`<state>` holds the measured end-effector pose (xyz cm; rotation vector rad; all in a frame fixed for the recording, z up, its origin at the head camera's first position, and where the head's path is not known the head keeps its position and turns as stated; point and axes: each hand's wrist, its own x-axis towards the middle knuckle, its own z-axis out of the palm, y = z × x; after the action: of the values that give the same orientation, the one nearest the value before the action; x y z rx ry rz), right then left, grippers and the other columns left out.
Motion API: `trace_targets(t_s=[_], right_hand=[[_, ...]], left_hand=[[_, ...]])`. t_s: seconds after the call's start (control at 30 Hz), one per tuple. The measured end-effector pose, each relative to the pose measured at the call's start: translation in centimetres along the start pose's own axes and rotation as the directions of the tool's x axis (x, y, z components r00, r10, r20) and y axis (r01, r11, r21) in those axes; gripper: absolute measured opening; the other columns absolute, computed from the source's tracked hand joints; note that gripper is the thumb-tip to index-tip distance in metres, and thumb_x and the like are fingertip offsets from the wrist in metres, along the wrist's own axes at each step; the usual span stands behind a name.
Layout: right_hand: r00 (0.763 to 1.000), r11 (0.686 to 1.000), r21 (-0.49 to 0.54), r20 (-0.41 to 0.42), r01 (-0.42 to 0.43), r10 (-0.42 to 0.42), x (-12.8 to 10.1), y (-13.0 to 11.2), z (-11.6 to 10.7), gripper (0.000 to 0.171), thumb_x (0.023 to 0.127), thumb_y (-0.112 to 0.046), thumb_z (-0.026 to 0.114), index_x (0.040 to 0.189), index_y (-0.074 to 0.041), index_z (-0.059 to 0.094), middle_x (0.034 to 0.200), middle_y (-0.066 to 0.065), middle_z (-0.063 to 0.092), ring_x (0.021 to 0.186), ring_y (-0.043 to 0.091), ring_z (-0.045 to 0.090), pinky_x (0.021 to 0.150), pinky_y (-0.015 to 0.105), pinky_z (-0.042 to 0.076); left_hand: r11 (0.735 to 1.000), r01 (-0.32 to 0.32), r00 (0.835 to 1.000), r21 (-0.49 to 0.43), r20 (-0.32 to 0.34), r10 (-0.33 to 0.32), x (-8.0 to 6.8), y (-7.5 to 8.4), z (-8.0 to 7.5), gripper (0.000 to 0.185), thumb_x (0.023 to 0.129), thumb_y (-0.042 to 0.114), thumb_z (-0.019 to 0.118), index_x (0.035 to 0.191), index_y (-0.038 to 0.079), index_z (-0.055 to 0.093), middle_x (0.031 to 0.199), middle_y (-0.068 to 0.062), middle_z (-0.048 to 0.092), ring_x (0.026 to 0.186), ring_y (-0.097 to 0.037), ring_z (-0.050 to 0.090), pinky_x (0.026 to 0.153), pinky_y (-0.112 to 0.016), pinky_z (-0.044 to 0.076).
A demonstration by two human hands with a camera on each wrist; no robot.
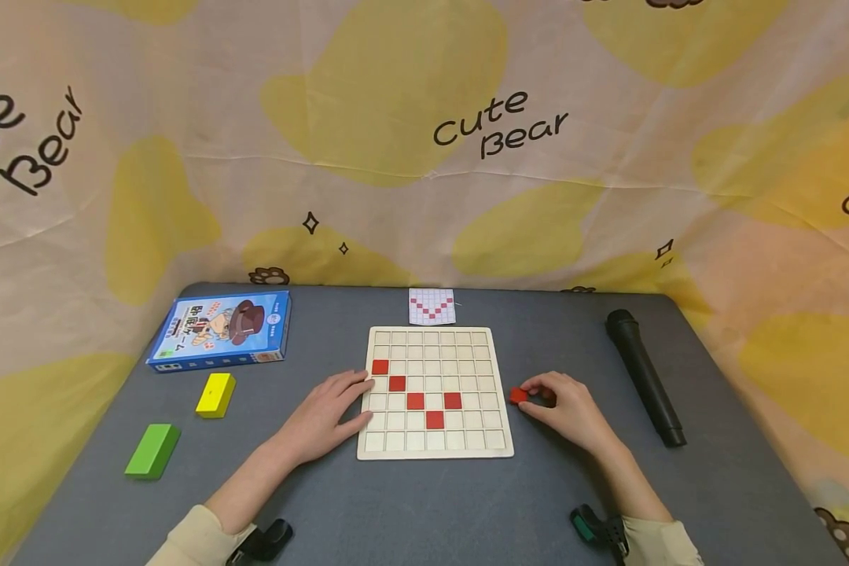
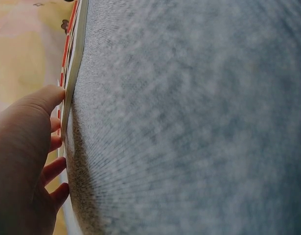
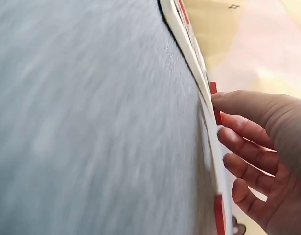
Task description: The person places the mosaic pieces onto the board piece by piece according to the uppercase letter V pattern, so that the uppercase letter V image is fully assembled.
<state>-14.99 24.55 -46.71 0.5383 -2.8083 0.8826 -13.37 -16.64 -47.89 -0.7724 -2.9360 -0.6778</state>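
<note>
Head view shows my left hand (image 1: 323, 417) spread flat, steadying the wooden grid board (image 1: 435, 393), while my right hand (image 1: 569, 409) pinches a red tile (image 1: 519, 395) beside it.

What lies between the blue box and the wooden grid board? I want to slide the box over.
In the head view, only bare grey table shows between the blue box and the wooden grid board; the left hand rests nearer, against the board's left edge.

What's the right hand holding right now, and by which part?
The right hand pinches a small red tile by its edges at the fingertips. The left hand only rests against the wooden board.
</note>
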Motion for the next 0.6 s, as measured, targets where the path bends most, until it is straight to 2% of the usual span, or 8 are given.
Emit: trace_targets(t_s=[0.27, 0.6], right_hand=[[0.999, 0.999, 0.049, 0.031, 0.02, -0.021, 1.9, -1.5, 1.3, 0.024, 0.078, -0.019, 0.083, 0.098, -0.014, 0.073, 0.087, -0.005, 0.064, 0.08, 0.013, 0.055, 0.073, 0.034, 0.048], [0.996, 0.994, 0.104, 0.085, 0.025, -0.034, 3.5, -3.2, 2.5, 0.023, 0.078, -0.02, 0.082, 0.098, -0.013, 0.073, 0.084, -0.003, 0.062, 0.078, 0.015, 0.053, 0.071, 0.031, 0.044]], left_hand=[[1.0, 0.006, 1.0, -0.003, 0.005, -0.006, 0.0, 0.0, 0.0, 0.055, 0.094, 0.038, 0.064, 0.141, 0.011, 0.053, 0.146, -0.01, 0.047, 0.135, -0.033, 0.04, 0.106, -0.055, 0.034], [1.0, -0.002, 1.0, 0.001, -0.002, 0.002, 0.0, -0.1, 0.1, 0.054, 0.094, 0.038, 0.064, 0.14, 0.011, 0.053, 0.146, -0.01, 0.047, 0.135, -0.033, 0.04, 0.107, -0.055, 0.034]])
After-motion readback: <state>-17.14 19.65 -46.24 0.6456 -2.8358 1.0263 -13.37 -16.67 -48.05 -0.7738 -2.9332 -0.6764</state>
